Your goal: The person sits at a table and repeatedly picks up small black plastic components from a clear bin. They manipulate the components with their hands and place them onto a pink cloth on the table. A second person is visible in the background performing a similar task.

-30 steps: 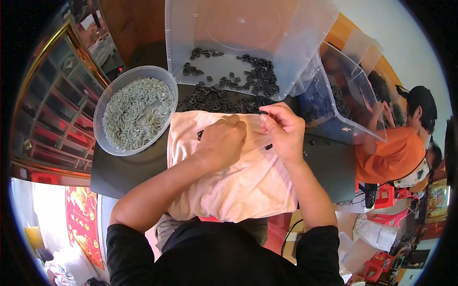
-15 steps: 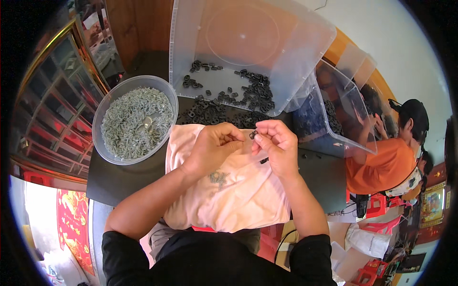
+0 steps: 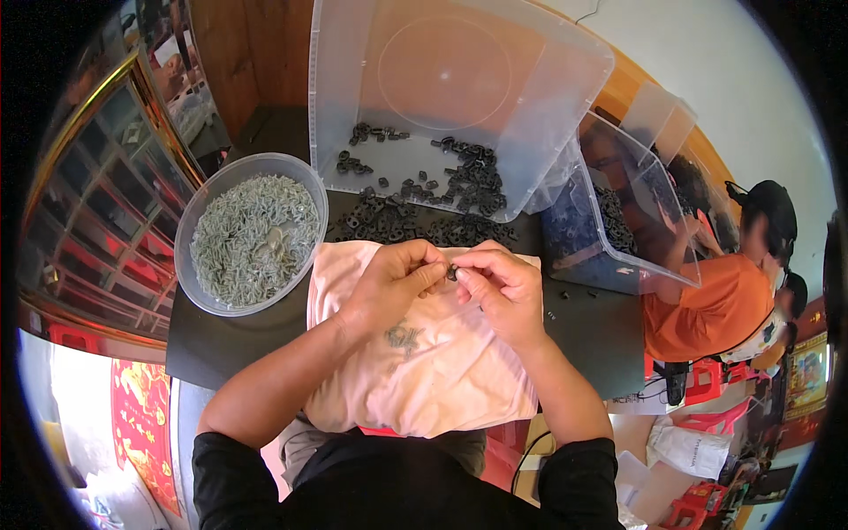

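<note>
Left hand (image 3: 396,278) is brought nearer | black part (image 3: 452,273) is pinched by right hand (image 3: 503,288); left's hold unclear | fingertip handling apparently underway, steadiness needed

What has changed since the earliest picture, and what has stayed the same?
The right hand has moved left and nearer the person's body, bringing the small black part it still pinches. The left hand has turned and is now close beside that part. The round bowl and large clear bin stayed put.
</note>
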A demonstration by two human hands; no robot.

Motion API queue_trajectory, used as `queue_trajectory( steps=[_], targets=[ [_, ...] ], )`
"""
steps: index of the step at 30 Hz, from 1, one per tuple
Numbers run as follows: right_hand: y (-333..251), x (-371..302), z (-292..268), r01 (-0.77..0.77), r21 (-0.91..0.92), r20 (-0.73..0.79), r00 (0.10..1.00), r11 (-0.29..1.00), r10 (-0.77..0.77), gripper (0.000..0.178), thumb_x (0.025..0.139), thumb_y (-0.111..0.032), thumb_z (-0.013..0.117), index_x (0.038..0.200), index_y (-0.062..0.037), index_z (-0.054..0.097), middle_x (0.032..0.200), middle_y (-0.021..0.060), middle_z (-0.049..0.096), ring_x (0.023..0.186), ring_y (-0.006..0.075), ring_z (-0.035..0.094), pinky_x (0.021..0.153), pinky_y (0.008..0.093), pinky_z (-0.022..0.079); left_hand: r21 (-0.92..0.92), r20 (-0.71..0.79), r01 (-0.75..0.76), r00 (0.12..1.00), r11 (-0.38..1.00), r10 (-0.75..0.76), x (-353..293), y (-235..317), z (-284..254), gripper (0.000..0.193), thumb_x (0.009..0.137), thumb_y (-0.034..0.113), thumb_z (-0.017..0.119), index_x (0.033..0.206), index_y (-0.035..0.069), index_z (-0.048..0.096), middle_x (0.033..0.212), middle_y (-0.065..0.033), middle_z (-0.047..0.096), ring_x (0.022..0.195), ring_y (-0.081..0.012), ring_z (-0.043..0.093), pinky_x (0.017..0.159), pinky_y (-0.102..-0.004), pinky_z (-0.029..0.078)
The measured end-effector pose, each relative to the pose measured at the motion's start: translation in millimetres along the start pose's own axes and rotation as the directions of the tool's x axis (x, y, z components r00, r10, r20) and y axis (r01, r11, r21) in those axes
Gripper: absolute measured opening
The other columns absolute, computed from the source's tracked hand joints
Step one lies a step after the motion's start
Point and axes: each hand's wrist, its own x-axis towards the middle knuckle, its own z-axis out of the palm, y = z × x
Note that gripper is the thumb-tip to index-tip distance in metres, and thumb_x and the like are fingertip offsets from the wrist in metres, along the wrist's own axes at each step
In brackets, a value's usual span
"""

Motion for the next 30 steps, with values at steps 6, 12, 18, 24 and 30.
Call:
queue_trajectory(
  steps=[6,12,18,24,30],
  targets=[
    [-3,-1,2,0.010,-0.031,-0.008,1.000,0.999,-0.010,0.013,0.081,0.008,0.054,0.093,0.0058,0.060,0.086,0.0077,0.054,0.065,0.0099,0.055,0.057,0.0203,0.046,-0.008,-0.019,0.015,1.000,1.000,-0.015,-2,3,2,0.011,0.090,0.009,0.052,0.084,0.001,0.055,0.072,0.0016,0.053,0.064,-0.0041,0.045,0.060,-0.0193,0.040],
    [1,-7,5,0.120,-0.248,-0.016,0.992,0.961,-0.128,0.013,0.079,0.010,0.053,0.088,0.0041,0.060,0.084,0.0075,0.055,0.062,0.0095,0.052,0.055,0.0203,0.043,0.124,-0.093,-0.064,0.993,0.990,0.076,-5,2,10,0.007,0.087,0.004,0.055,0.081,0.000,0.056,0.071,0.0014,0.054,0.065,-0.0033,0.046,0.059,-0.0188,0.039],
    [4,-5,13,0.052,-0.073,-0.081,0.995,0.996,-0.058,0.014,0.079,0.009,0.055,0.089,0.0020,0.059,0.080,0.0051,0.053,0.065,0.0088,0.049,0.058,0.0191,0.041,0.243,-0.116,-0.077,0.987,0.967,0.108,-5,-2,7,0.007,0.088,0.005,0.054,0.082,0.001,0.055,0.071,0.0027,0.053,0.064,-0.0033,0.046,0.057,-0.0178,0.038],
    [11,-3,10,0.015,-0.048,-0.093,0.996,0.999,-0.019,0.014,0.081,0.005,0.057,0.095,0.0022,0.057,0.075,0.0014,0.050,0.066,0.0066,0.051,0.057,0.0193,0.044,0.234,-0.155,-0.024,0.986,0.972,0.062,-1,5,8,0.009,0.089,0.009,0.054,0.084,0.002,0.057,0.068,0.0015,0.055,0.062,-0.0040,0.048,0.055,-0.0182,0.039],
    [5,2,-7,-0.106,0.167,-0.168,0.977,0.980,0.134,0.013,0.082,0.002,0.055,0.095,0.0011,0.059,0.073,0.0035,0.056,0.057,0.0077,0.054,0.051,0.0209,0.045,0.140,-0.209,-0.028,0.976,0.990,0.058,4,10,11,0.015,0.089,0.015,0.055,0.092,0.001,0.060,0.070,0.0004,0.057,0.061,-0.0041,0.048,0.054,-0.0190,0.039]
  ],
)
